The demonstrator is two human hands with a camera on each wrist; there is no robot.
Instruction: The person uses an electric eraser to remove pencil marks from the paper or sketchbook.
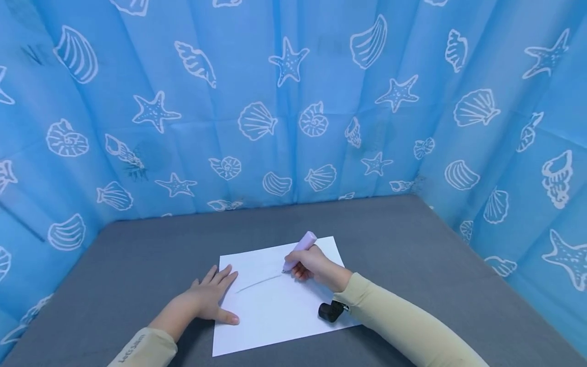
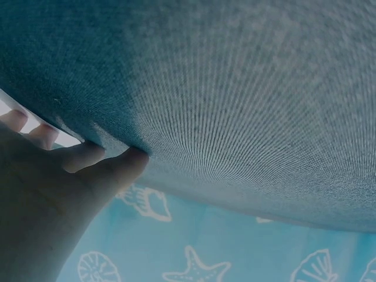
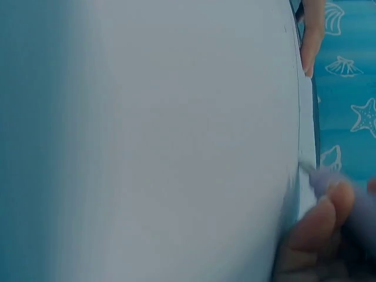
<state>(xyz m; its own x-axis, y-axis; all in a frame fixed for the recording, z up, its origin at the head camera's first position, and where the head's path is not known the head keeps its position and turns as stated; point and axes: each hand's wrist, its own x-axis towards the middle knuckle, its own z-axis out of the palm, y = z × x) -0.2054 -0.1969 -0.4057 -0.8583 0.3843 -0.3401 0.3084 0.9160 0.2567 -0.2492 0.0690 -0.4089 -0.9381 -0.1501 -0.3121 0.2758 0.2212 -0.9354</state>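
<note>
A white sheet of paper [image 1: 270, 321] lies on the grey cloth-covered table. My right hand [image 1: 316, 265] grips a thick lilac pen [image 1: 302, 245], its tip down at the paper. From that tip a thin, slightly slanting line [image 1: 259, 283] runs leftward across the sheet. In the right wrist view, the fingers hold the lilac pen [image 3: 332, 179] close to its narrow tip. Spread over the sheet's left edge, my left hand [image 1: 208, 295] rests with fingers pointing away and thumb on the paper. In the left wrist view, the left hand [image 2: 64, 182] shows its fingers extended.
A black device [image 1: 331, 311] sits under the right wrist, over the paper's lower right. Grey table surface [image 1: 412, 255] extends around the sheet. Behind it and along the sides hangs a blue curtain [image 1: 293, 127] printed with white shells and starfish.
</note>
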